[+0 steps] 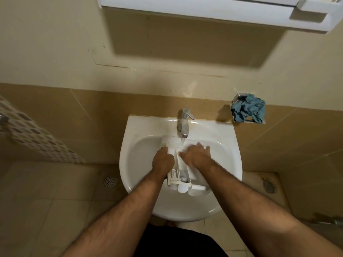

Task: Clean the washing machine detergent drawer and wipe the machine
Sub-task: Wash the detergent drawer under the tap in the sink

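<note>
Rinsing step, by look of it: white washbasin point(133, 164) holds detergent drawer point(182, 175), long axis running from tap point(183, 123) toward person, far end under running water. Left hand point(163, 161) curls round left wall; right hand point(197, 154) lies flat on far right compartment, fingers spread. Drawer white plastic, multi-compartment, wet.

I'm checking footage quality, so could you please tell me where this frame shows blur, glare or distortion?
Head view: the right hand is motion-blurred at the fingertips; glare streaks the sink rim; wide-angle distortion bends the cabinet, which casts a heavy wall shadow.
</note>
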